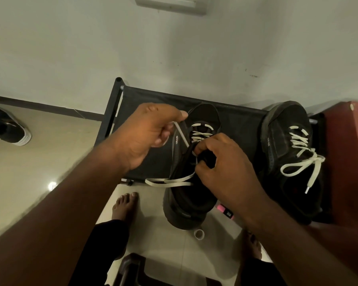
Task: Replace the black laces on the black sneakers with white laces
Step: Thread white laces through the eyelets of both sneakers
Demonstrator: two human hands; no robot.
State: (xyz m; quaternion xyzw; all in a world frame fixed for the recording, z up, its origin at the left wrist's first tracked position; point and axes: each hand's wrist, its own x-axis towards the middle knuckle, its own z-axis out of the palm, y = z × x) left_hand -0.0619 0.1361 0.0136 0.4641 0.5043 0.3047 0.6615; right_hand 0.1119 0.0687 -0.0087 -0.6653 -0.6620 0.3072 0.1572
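Note:
Two black sneakers stand on a black fabric shoe rack (pixel 145 100). The left sneaker (pixel 186 205) is partly threaded with a white lace (pixel 170 182). My left hand (pixel 145 137) pinches one end of that lace and holds it taut up and to the left. My right hand (pixel 219 168) grips the shoe's tongue and upper eyelet area, with the lace passing under its fingers. A loose loop of the lace hangs off the shoe's left side. The right sneaker (pixel 281 141) carries a white lace (pixel 306 162) laced through and tied in a bow.
A dark red cabinet (pixel 349 162) stands at the right edge. Another black shoe with a white sole (pixel 6 126) lies on the floor at far left. A pink marker (pixel 225 211) and a small tape roll (pixel 199 234) lie on the tiles by my bare feet.

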